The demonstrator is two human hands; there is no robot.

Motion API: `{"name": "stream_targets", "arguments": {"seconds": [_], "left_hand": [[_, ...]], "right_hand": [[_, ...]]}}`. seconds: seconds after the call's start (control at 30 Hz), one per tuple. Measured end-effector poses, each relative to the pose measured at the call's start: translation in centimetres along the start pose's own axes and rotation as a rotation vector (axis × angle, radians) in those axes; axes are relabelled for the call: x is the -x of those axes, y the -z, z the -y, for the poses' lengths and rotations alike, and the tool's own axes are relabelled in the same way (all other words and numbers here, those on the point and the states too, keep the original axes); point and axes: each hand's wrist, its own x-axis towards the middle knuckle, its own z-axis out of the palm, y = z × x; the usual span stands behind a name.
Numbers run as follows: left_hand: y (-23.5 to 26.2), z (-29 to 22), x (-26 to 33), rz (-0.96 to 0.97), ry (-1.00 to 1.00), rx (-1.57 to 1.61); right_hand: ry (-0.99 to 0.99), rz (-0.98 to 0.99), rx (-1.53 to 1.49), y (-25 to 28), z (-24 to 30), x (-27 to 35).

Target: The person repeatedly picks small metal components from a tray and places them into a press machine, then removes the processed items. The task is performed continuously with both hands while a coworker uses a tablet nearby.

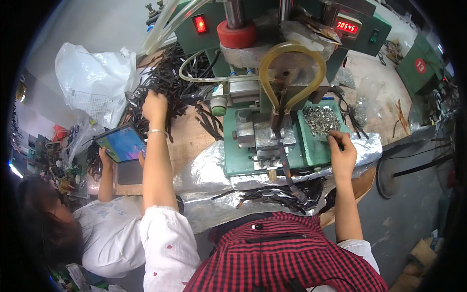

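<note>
Left hand (154, 108), at the strips (168, 73), ten o'clock from the press (264, 135): fingers curled, hold unclear. Right hand (344, 155), beside the bits (318, 120), half past two: thumb near forefinger, contents indiscernible; best pinched singly.

A press (265, 100) is standing between a strip heap (172, 73) and a tray (318, 155).
The heap is lying left, toward the back, with a plastic bag (97, 85) resting on its left and a tablet (124, 143) sitting before both. Metal bits (321, 120) are lying in the tray. One strip (284, 163) is reaching forward from the press toward a bundle (270, 195).
</note>
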Motion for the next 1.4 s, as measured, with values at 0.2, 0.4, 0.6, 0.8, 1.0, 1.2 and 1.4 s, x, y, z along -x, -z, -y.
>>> {"name": "stream_targets", "arguments": {"seconds": [0.2,0.4,0.6,0.8,1.0,1.2,1.4], "left_hand": [[-6.7,-0.2,3.7,0.076,0.097,-0.068],[-5.4,-2.3,4.2,0.174,0.347,-0.037],[-3.0,-1.7,9.0,0.289,0.133,0.288],[-1.2,-2.1,13.3,-0.105,-0.218,0.241],[5.2,-4.4,17.1,0.043,0.105,1.369],[16.8,-13.4,25.1,-0.016,-0.875,1.166],[14.8,-17.7,27.0,-0.184,-1.289,0.815]], "right_hand": [[-0.064,-0.111,-0.06,2.0,-0.4,2.7],[0.385,0.099,-0.111,-2.4,8.8,0.6],[0.26,0.125,-0.395,-7.3,10.3,0.4],[0.103,0.185,-0.576,-7.5,11.5,1.5],[0.097,0.371,-0.66,-5.3,15.1,2.7],[0.141,0.235,0.012,-0.5,9.6,-0.4],[0.228,0.148,0.249,0.2,1.6,1.8]]}}
